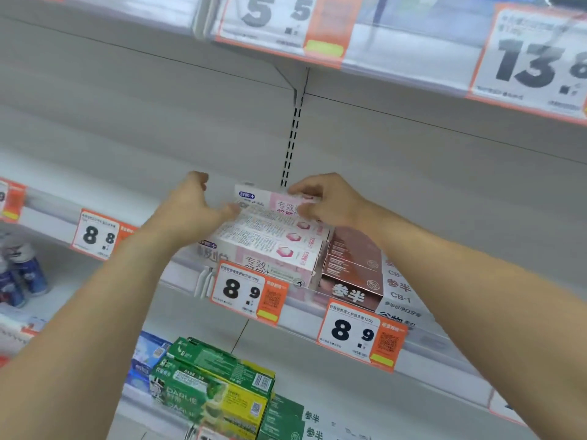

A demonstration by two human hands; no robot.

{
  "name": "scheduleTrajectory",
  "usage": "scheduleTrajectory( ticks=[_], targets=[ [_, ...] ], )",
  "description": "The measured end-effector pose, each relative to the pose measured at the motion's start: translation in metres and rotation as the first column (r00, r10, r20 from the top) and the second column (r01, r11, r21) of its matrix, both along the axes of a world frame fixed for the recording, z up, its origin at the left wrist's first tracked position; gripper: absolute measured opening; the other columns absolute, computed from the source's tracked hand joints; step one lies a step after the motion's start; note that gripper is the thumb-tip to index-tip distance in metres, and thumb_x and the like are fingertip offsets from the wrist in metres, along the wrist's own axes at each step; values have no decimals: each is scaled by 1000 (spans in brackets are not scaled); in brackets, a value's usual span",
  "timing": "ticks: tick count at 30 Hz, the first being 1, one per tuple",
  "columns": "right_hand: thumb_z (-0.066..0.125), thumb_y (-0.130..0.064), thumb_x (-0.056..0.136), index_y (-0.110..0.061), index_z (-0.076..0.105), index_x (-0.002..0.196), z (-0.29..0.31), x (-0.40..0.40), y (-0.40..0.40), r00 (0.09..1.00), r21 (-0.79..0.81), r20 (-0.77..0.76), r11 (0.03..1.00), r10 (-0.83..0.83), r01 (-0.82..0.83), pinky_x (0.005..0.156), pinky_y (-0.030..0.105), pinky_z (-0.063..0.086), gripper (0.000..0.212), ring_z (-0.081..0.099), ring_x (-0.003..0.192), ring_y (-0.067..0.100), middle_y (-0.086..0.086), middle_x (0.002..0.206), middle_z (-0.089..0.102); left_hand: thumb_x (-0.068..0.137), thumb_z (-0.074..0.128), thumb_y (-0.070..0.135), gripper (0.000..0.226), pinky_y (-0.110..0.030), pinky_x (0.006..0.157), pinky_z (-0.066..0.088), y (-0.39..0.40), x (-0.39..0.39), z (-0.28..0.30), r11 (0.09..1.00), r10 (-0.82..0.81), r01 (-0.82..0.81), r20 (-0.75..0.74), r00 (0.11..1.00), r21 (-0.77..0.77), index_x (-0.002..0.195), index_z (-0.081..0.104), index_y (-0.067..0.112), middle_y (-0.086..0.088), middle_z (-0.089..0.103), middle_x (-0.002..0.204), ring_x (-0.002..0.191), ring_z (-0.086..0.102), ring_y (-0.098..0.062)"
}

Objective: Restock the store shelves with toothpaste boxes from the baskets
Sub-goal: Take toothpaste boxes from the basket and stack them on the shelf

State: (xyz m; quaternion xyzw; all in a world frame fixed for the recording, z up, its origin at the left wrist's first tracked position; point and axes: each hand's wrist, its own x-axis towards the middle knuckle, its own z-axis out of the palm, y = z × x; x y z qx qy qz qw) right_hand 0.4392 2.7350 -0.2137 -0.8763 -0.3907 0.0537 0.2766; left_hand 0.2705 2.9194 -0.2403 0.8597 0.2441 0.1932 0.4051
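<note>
Gripping top pink toothpaste box (270, 198) with right hand (320, 198), left hand (193, 208) spread beside

A stack of toothpaste boxes (270, 246) lies on the middle shelf (178, 274), with another stack of boxes (352, 268) touching it on the right. The top box (270, 198) sits between the left hand (193, 211) and right hand (324, 198). Below, more boxes (216, 382) lie on the lower shelf; cans (22, 274) stand far left

Two hands are seen: left hand (190, 211), right hand (320, 201). Four pink toothpaste boxes (270, 246) are counted, stacked; two brown boxes (352, 268); six price tags (247, 290); two blue spray cans (22, 274). Green boxes (216, 379) are too blurred for counting.
</note>
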Motion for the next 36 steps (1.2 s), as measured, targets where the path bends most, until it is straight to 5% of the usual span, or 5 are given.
scheduleTrajectory(
  ticks=[8,14,22,27,36],
  targets=[
    [60,-32,98,-31,60,135,4,-17,-15,999,-219,13,975,37,-34,94,21,39,37,56,115,9,-4,140,58,86,73,42,70,-42,89,58,28,39,-10,897,-268,215,-88,959,-386,146,41,24,-2,65,127,103,71,-26],
    [44,-80,76,-40,28,154,8,-41,-24,988,-466,75,881,134,-84,120,32,16,89,20,150,11,-11,164,19,99,57,17,32,-30,62,62,27,37,-11,804,-414,332,-64,908,-493,131,56,13,-6,77,105,87,75,-22],
    [40,-85,65,-40,15,157,14,-65,-25,982,-546,43,828,184,-131,125,32,5,105,5,153,9,-6,166,8,99,58,23,27,-40,79,60,19,39,-13,825,-435,363,-77,897,-433,125,56,18,-4,78,101,93,75,-26],
    [45,-81,70,-36,17,157,14,-72,-25,981,-530,58,838,184,-126,117,23,8,102,11,152,11,-6,166,14,84,68,55,85,-32,101,46,14,38,-8,945,-326,316,-209,922,-80,153,32,19,-4,56,142,121,61,-22],
    [75,-47,82,-27,65,125,20,-129,-92,915,-84,403,996,16,20,98,28,47,48,59,114,9,-9,124,67,93,59,44,57,-40,108,35,-63,-10,27,786,-295,324,-142,945,527,141,49,16,-12,43,145,135,40,-30]
  ],
)
